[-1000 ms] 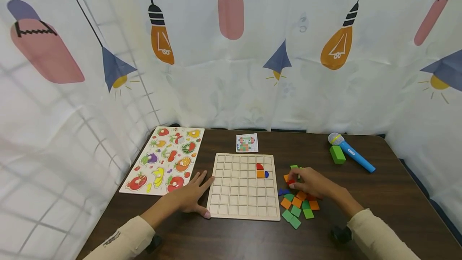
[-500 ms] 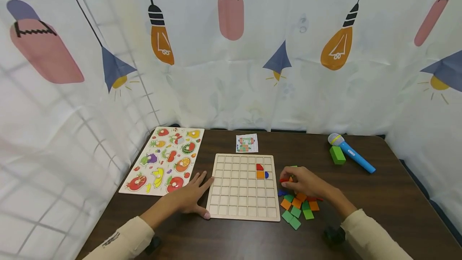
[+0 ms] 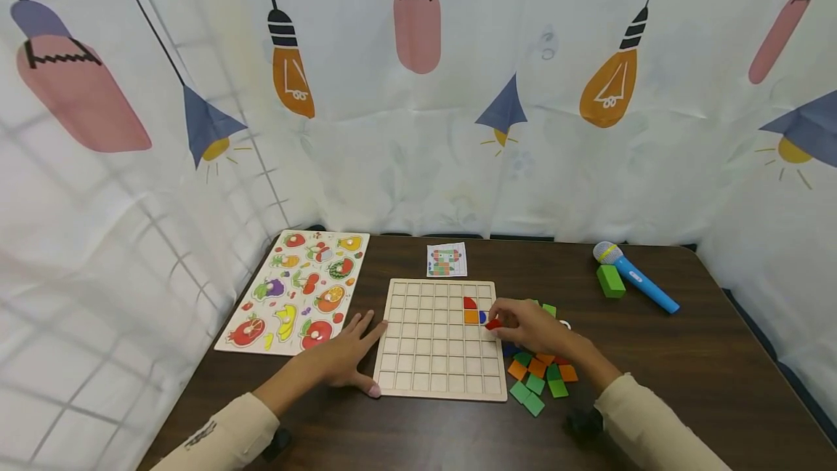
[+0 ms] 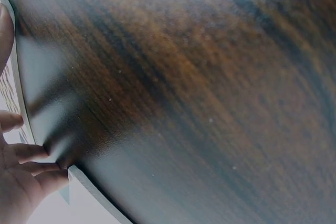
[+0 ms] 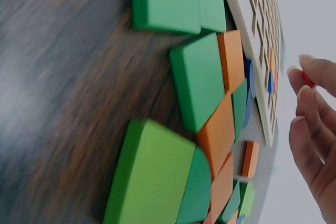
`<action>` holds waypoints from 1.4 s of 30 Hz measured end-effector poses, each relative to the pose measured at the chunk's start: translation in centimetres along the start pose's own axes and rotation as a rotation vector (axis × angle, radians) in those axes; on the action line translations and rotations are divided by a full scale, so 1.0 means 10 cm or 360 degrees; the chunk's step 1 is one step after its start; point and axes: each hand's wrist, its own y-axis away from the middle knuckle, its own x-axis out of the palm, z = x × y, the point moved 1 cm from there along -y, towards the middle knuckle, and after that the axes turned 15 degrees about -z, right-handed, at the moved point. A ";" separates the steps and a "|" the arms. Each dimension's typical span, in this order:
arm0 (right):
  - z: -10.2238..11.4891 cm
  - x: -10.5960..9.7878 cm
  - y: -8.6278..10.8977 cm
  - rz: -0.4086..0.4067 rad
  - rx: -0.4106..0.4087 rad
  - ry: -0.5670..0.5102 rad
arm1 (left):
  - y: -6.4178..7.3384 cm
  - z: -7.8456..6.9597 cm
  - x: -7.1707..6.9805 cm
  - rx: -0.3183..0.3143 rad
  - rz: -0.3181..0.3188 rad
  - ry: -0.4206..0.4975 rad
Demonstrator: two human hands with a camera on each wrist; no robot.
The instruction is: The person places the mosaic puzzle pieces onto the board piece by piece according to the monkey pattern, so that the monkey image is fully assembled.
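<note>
The wooden grid board [image 3: 425, 357] lies mid-table, with a red quarter-circle piece [image 3: 470, 302], an orange square [image 3: 471, 316] and a blue half-round piece [image 3: 482, 317] in its upper right cells. My left hand [image 3: 349, 356] is spread flat, thumb and fingertips at the board's left edge. Over the right edge, my right hand [image 3: 538, 327] pinches a small red piece [image 3: 493, 324] between thumb and fingertips, close to the blue one. In the right wrist view most of this red piece [image 5: 307, 81] is hidden by the fingers.
Right of the board lies a heap of green, orange and blue pieces [image 3: 536, 383]. A fruit puzzle board [image 3: 297, 304] is at the left, a pattern card [image 3: 447, 260] behind the grid. A toy microphone [image 3: 644, 282] and a green block [image 3: 611, 280] lie back right.
My right hand has moved left from the heap to the board's right edge, carrying the red piece. My left hand has stayed in place.
</note>
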 end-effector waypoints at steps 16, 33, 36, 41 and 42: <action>0.04 0.31 -0.17 -0.0063 0.0016 0.0209 | 0.01 0.01 -0.01 0.0039 -0.0007 -0.0005; 0.11 0.37 -0.22 -0.0081 0.0034 0.0248 | 0.02 0.02 0.00 0.0026 -0.0021 -0.0036; 0.10 0.37 -0.22 -0.0083 0.0012 0.0254 | 0.01 0.02 0.01 0.0038 -0.0024 -0.0040; 0.09 0.37 -0.22 -0.0086 -0.0021 0.0239 | 0.01 0.03 0.01 0.0049 -0.0029 -0.0037; 0.09 0.36 -0.21 -0.0086 -0.0022 0.0237 | 0.01 0.03 0.01 0.0049 -0.0030 -0.0035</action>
